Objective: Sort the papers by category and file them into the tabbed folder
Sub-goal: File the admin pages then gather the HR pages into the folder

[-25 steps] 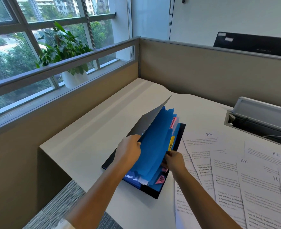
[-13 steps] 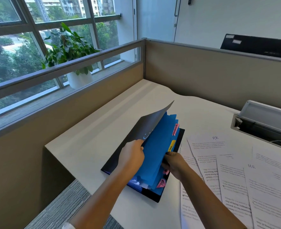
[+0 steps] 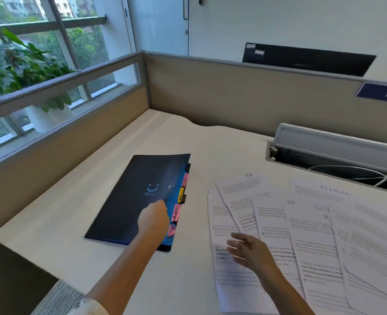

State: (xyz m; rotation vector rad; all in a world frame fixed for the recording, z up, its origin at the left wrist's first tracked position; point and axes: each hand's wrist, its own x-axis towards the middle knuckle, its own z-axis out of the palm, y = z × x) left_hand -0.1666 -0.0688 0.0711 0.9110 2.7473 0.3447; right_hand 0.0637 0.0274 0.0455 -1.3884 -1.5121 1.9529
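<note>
From the head view, the tabbed folder (image 3: 140, 198) lay closed on the surface (image 3: 78, 223), long axis running away from the person. The left hand (image 3: 154, 220) rested on its cover, fingers loosely bent. The right hand (image 3: 250, 248), fingers spread and empty, hovered nearer the papers (image 3: 301, 235), directly beneath it.
</note>
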